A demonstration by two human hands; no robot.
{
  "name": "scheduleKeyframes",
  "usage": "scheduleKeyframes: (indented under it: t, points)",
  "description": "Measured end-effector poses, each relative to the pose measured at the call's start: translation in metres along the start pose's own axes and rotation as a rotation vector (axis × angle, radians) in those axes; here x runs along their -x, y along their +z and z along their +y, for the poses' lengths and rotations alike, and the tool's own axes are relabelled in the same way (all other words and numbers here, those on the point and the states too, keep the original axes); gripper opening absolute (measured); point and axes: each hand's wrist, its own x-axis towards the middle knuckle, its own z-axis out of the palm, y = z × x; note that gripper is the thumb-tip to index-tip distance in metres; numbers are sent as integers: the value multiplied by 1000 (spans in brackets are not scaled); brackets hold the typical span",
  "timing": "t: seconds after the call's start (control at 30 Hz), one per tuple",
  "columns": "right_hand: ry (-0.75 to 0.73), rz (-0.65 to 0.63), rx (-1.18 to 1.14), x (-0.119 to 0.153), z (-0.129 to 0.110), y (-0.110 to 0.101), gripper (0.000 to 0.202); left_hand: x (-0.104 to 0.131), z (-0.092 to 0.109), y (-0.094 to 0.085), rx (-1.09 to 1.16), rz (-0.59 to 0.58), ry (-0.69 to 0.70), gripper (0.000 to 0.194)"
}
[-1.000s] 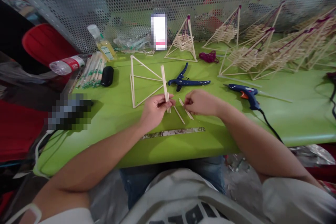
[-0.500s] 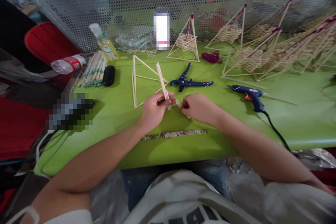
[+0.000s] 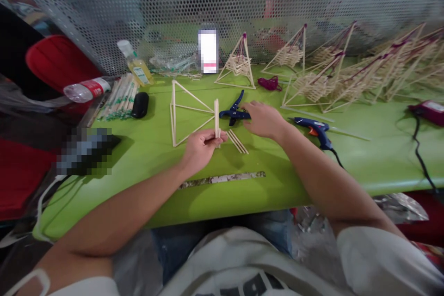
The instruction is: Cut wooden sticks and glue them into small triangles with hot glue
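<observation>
So, the long sticks (image 3: 217, 115) are up in the L hand (image 3: 203, 147), its fingers & thumb pinched round their low end. They're thin, straight & pale like bare wood, in a neat bunch w/ tips toward 12 o'clock. A few short sticks (image 3: 237, 142) lie side by side on the green table (image 3: 284, 171), at 3 o'clock from that hand. A stick frame (image 3: 173, 125) is at 11 o'clock, w/ big gaps. R hand (image 3: 262, 120) is at the blue cutter (image 3: 235, 114), abt 1 or 2 o'clock from L hand; its fingers cover one end, so can't tell if they grip it. Can't count the bunch, b/c sticks overlap & the thumb hides bits. The screen (image 3: 208, 51) at 12 o'clock is just blurry blocks. Stick towers (image 3: 314, 87) at 2 o'clock are a jumble, cut off at the R edge. Glue gun (image 3: 314, 130) is at 3 o'clock from R hand, cord lost behind the arm.
</observation>
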Motion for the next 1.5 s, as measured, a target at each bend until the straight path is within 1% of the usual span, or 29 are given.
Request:
scheduleKeyframes:
  t: [0.07,0.1,0.2,0.23,0.3,0.37,0.47,0.53,0.6,0.67,0.73,0.8,0.83,0.9,0.97,1.0,1.07,1.17,1.23,1.33,1.4,1.43,1.5]
  points:
    - [-15,-63,21,-4,7,4,46,0,0,0,-3,9,-13,11]
    - [-31,-75,18,-5,8,7,42,0,-1,0,-4,9,-20,11]
    - [-56,-54,22,-3,6,13,38,0,-2,0,-4,8,-27,12]
    - [-62,-13,32,-3,5,15,39,0,-2,-1,-4,9,-28,12]
    - [-77,115,25,-1,3,16,40,-1,-2,-2,2,13,-37,12]
    - [-100,239,-57,0,3,14,39,-2,-1,-3,17,29,-46,13]
    - [-143,314,-241,6,2,5,32,-5,2,-3,46,91,-11,13]
    - [-192,339,-344,15,-4,-2,29,-6,4,-2,73,137,34,12]
    - [-255,331,-494,27,-17,-8,32,-7,3,0,103,148,61,13]
    - [-298,275,-689,40,-34,-10,40,-6,3,2,115,139,71,13]
    - [-295,220,-849,51,-51,-10,49,-4,3,4,96,129,67,15]
    - [-270,179,-958,58,-62,-6,56,0,6,4,70,135,77,16]
    - [-251,165,-999,59,-64,-4,58,2,9,3,55,136,95,16]
    - [-207,158,-1071,61,-64,2,60,4,17,1,43,171,182,14]
    - [-156,168,-1135,61,-60,8,63,3,25,-1,57,248,270,11]
    - [-135,168,-1166,61,-58,11,66,3,28,-1,78,281,290,10]
    - [-108,165,-1233,60,-56,14,69,1,31,-1,127,306,261,7]
    - [-83,184,-1315,59,-60,15,68,1,25,2,186,249,143,6]
    - [-36,222,-1337,55,-65,16,72,4,19,4,204,215,81,7]
    - [50,322,-1347,47,-70,23,81,8,13,5,181,180,17,9]
    - [34,369,-1351,42,-72,30,87,9,11,5,176,158,-11,10]
    - [0,367,-1346,42,-73,33,89,9,11,5,180,141,-25,12]
    - [-69,311,-1339,43,-75,35,89,7,11,3,186,93,-57,13]
